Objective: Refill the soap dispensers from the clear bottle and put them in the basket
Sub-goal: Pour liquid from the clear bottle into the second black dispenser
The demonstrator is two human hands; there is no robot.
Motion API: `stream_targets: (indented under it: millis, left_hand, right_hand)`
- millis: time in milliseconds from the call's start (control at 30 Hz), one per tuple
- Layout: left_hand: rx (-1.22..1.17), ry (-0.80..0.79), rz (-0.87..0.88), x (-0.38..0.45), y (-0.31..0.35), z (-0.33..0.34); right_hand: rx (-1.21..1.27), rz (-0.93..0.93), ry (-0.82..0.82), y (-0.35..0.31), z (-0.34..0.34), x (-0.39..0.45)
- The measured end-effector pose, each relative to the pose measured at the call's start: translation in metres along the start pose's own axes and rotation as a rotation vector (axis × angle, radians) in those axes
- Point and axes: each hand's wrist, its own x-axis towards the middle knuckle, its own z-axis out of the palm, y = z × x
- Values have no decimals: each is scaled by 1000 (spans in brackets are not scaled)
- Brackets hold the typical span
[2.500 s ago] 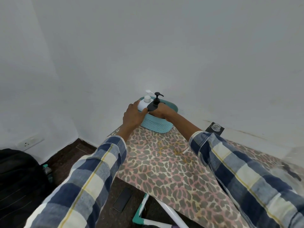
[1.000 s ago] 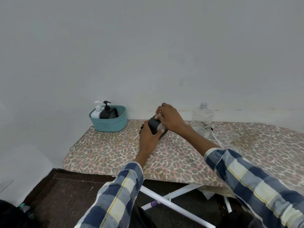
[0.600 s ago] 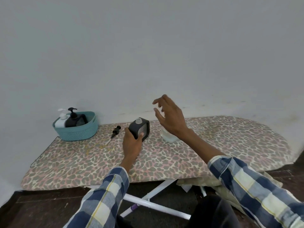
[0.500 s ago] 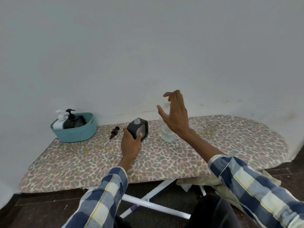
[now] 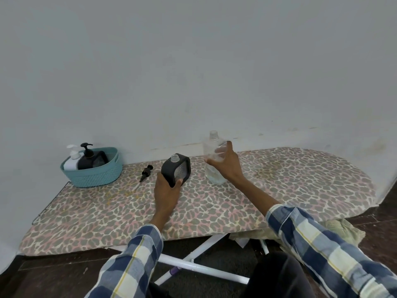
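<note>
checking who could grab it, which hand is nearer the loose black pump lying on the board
Left. The left hand grips the black dispenser just right of the pump; the right hand is farther right, at the clear bottle.

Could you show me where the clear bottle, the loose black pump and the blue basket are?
clear bottle point(image 5: 213, 147): head view, on its upper body above the fingers.
loose black pump point(image 5: 147, 170): head view, on its collar, lying on the board.
blue basket point(image 5: 96, 176): head view, on its front wall.

L hand point(image 5: 166, 186) gripping black dispenser point(image 5: 176, 168), arm extended. R hand point(image 5: 225, 163) fingers spread, wrapping clear bottle point(image 5: 213, 157).
</note>
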Motion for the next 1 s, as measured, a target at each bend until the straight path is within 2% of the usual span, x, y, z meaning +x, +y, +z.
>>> stream_targets:
  millis: [200, 433, 600, 1000]
  left_hand:
    - [-79, 20, 33, -4, 1, 2]
    - [-87, 78, 107, -5, -3, -2]
    - [-120, 76, 149, -8, 1, -6]
    - [-137, 71, 168, -6, 3, -7]
  right_hand:
    - [-20, -51, -8, 10, 2, 0]
    - [-103, -249, -65, -7, 5, -2]
    - [-316, -410, -118, -19, -2, 7]
    - [-667, -460, -224, -18, -16, 20]
